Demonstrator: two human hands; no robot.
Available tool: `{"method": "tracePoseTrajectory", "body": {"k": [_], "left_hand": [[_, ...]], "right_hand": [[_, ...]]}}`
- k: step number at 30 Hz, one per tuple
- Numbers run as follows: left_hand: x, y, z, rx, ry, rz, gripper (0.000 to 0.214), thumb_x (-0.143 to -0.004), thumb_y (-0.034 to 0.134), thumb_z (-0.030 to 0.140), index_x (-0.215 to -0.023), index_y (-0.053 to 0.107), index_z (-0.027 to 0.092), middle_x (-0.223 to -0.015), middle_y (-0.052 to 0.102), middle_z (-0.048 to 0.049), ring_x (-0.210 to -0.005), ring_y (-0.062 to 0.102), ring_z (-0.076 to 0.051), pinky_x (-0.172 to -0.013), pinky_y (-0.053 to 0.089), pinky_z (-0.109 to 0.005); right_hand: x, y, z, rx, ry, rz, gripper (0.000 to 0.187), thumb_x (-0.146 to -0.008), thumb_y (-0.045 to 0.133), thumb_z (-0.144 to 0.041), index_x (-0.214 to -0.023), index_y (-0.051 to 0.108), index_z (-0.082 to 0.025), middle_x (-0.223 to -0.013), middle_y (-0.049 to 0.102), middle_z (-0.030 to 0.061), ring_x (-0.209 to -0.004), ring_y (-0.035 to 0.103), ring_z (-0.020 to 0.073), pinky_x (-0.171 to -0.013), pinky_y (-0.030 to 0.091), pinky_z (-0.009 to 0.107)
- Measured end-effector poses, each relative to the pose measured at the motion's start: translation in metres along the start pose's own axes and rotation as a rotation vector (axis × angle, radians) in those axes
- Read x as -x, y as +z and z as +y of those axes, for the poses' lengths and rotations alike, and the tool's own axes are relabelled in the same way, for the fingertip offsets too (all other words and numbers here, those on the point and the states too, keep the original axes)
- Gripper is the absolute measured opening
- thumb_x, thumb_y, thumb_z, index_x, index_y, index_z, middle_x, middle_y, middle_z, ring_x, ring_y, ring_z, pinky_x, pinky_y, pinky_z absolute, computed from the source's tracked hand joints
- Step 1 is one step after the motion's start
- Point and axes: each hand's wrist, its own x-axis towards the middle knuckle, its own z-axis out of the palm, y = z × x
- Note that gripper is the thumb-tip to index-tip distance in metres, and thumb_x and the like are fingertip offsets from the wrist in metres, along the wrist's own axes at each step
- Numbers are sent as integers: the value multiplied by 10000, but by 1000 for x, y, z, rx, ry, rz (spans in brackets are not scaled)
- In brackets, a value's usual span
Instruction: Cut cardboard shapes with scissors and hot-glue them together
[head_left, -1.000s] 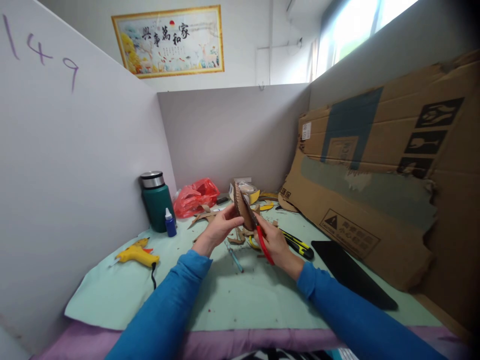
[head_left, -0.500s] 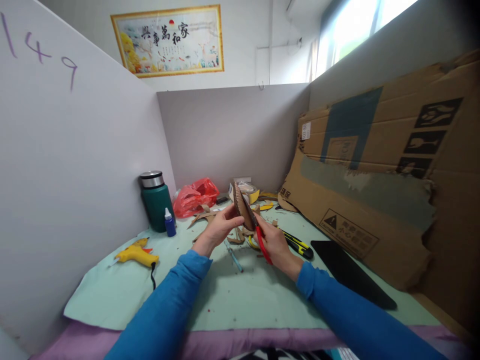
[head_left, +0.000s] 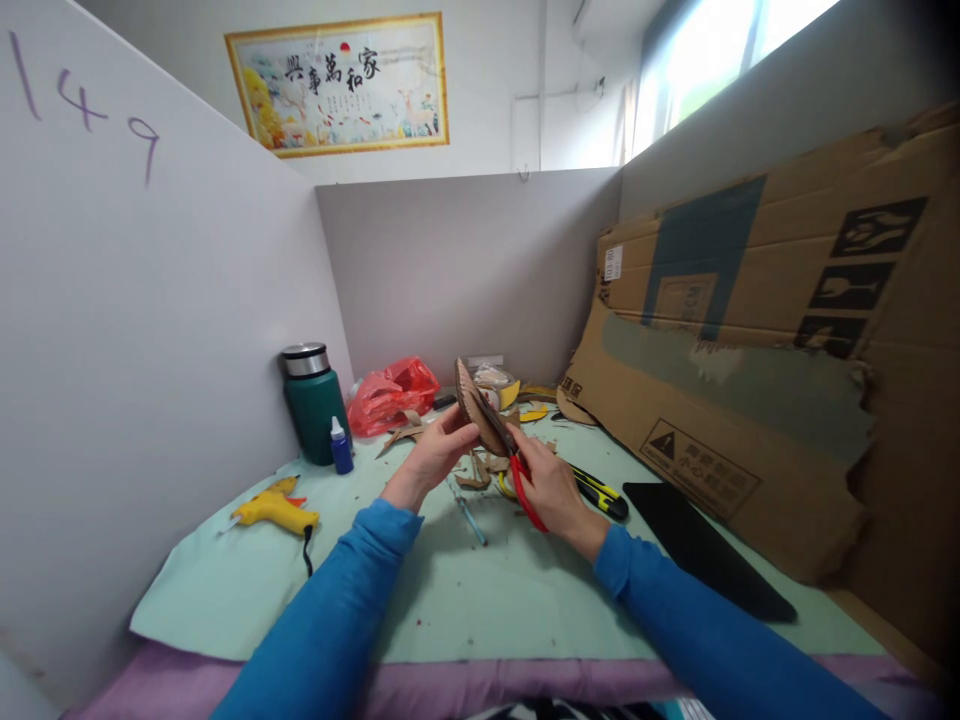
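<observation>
My left hand pinches a small rounded piece of brown cardboard, holding it up on edge above the green mat. My right hand grips red-handled scissors, whose blades run along the cardboard piece's right side. Both hands are closed and nearly touch each other. Cardboard scraps lie on the mat just under and behind them.
A yellow glue gun, a small blue bottle and a green flask stand at the left. A red bag lies behind. A yellow-black utility knife, a black sheet and a big cardboard sheet are at the right.
The cardboard piece has tilted and shifted a little to the left in my left hand. The scissors followed it; both arms otherwise stay in place.
</observation>
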Motion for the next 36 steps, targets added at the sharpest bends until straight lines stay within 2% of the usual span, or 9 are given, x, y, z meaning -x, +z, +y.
{"method": "tracePoseTrajectory", "body": {"k": [10,23,31,36], "left_hand": [[0,-2,-5,-13,-17,-35,509,-710,739,255,-1191,586,186,-1204,613,-116,-1072,586,-270,-897,473,-385],[2,3,-4,-47,-20,-61,515,-698,751,256,-1187,605,180,-1206,621,-110,-1179,524,-302,-1005,402,-431],[3,4,-2,-53,-21,-65,528,-699,750,252,-1198,599,168,-1205,620,-119,-1188,516,-304,-1023,383,-444],[2,3,-2,-62,-24,-58,527,-697,749,258,-1195,599,169,-1225,610,-115,-1192,511,-305,-1011,398,-431]], "right_hand": [[0,1,2,9,-18,26,566,-858,460,-224,-1415,364,-202,-1186,619,94,-999,606,231,-841,503,338],[0,8,8,-96,-45,33,585,-838,450,-189,-1416,367,-196,-1275,587,96,-1079,602,222,-896,497,335],[0,10,6,-122,-8,29,566,-832,449,-174,-1396,400,-192,-1187,644,79,-959,643,197,-813,509,280],[1,7,2,-128,0,32,554,-841,445,-187,-1393,403,-194,-1225,622,80,-1011,625,205,-855,494,296]]}}
